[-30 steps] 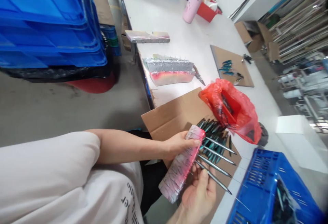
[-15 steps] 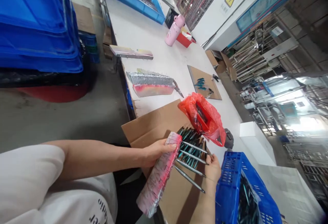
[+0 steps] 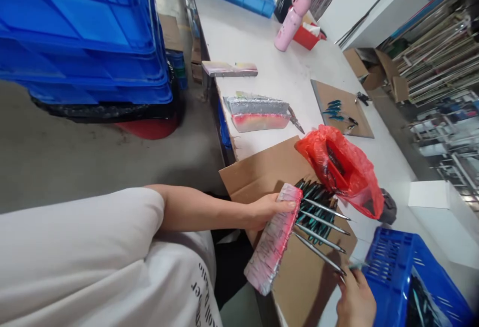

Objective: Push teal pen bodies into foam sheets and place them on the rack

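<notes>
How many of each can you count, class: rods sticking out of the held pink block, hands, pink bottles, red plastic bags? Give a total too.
Protruding rods: 4
Hands: 2
Pink bottle: 1
Red plastic bag: 1
Total: 8

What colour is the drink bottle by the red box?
Pink, cap included; it shows best in the head view.

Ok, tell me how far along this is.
Part-way, I'd judge. Done: four slim rods jut from the pink block. In hand: the left hand grips that block; the right hand is at the lowest rod's tip. Left, apparently: the dark pieces piled on the cardboard, count unclear.
</notes>
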`<state>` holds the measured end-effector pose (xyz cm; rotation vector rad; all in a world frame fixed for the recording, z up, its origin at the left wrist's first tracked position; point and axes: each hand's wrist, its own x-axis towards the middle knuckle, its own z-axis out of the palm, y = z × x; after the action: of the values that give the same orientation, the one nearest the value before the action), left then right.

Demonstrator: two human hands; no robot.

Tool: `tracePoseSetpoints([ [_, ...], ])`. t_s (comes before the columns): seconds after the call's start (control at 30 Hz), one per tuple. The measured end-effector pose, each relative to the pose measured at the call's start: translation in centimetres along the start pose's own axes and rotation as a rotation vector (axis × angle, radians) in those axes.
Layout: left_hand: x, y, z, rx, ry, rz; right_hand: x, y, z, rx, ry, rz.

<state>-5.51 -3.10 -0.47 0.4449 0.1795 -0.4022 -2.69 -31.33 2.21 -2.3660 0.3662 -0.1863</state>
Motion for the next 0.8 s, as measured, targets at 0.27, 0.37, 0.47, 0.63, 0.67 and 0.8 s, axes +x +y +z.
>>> tracePoseSetpoints([
  [0.27,-0.3,-0.1,0.6,0.035,0.034,0.024,-13.2,-2.9,5.3,1.036,0.098,0.358],
  [0.37,-0.4,-0.1,0.7,0.027,0.019,0.042,-14.2,-4.7,7.3,1.083,0.079,0.347],
  [0.47,-0.4,0.1,0.6,0.041,0.008,0.033,-14.0,-5.6,7.8,1.113,0.041,0.353],
  [0.63,-0.4,0.3,0.5,0.046,-0.001,0.036,-13.5,-5.6,7.8,1.135,-0.061,0.388],
  [0.67,-0.4,0.3,0.6,0.043,-0.010,0.036,-13.4,-5.5,7.9,1.136,-0.079,0.396],
  [0.8,-0.5,0.3,0.6,0.043,-0.009,0.025,-13.4,-5.0,8.1,1.143,-0.106,0.429],
])
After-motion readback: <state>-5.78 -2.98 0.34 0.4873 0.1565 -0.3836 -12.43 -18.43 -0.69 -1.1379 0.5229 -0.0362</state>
